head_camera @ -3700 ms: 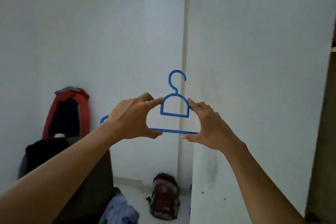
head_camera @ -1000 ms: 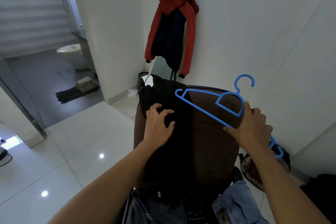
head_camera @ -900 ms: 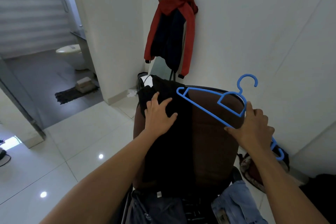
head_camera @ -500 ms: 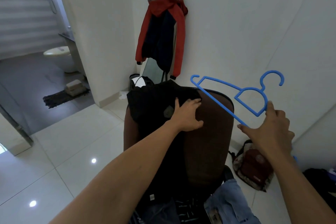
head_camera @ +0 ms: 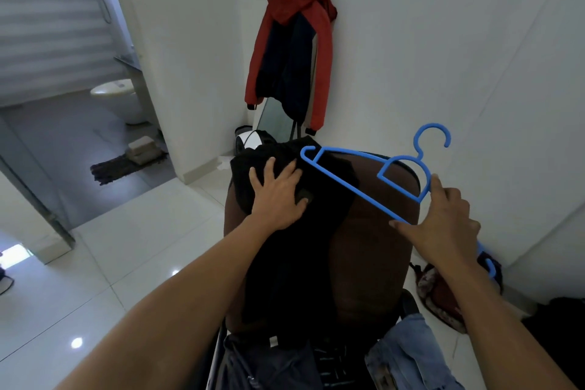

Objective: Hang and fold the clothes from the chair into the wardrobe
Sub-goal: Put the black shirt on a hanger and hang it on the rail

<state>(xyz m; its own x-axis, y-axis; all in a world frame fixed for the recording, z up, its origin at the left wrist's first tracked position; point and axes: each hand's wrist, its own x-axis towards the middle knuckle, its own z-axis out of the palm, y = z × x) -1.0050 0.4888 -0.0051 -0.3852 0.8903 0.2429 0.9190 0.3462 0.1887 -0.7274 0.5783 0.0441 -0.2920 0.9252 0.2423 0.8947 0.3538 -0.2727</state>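
A person's left hand (head_camera: 278, 196) is resting flat, fingers spread and pointing away, on a black garment (head_camera: 294, 269) draped over the back of a brown chair (head_camera: 376, 250), the forearm reaching in from lower left. The right hand (head_camera: 443, 222) is gripping a blue hanger (head_camera: 342, 182) by its lower bar, index finger raised against the inner loop, holding it tilted just right of the left hand. Light denim (head_camera: 408, 355) is lying below the right forearm. A red jacket (head_camera: 294, 51) is hanging beyond both hands.
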